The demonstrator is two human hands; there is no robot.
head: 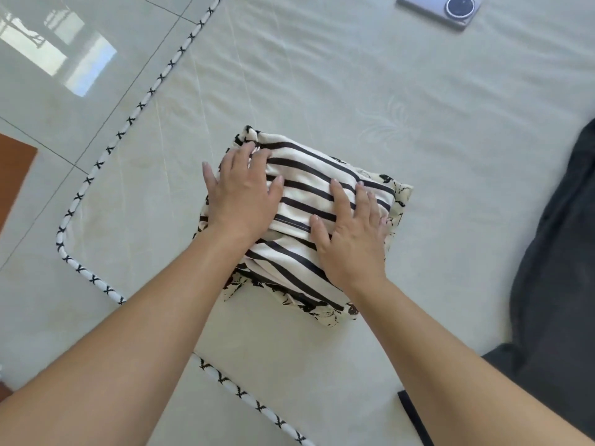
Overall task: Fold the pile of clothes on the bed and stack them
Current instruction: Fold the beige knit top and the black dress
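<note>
Head view: folded black-striped cream garment (309, 201)

folded striped top (309, 201) — atop folded floral garment (401, 196), on bed (418, 107).

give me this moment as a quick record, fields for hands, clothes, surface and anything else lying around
left hand: flat, palm down on the striped garment
right hand: flat, palm down on the same garment
clothes: striped garment folded, lying on a folded patterned garment
surface: pale bed sheet with corded edge
also there: phone at the far side, dark cloth at the right
grip: none, both hands pressing open
</note>
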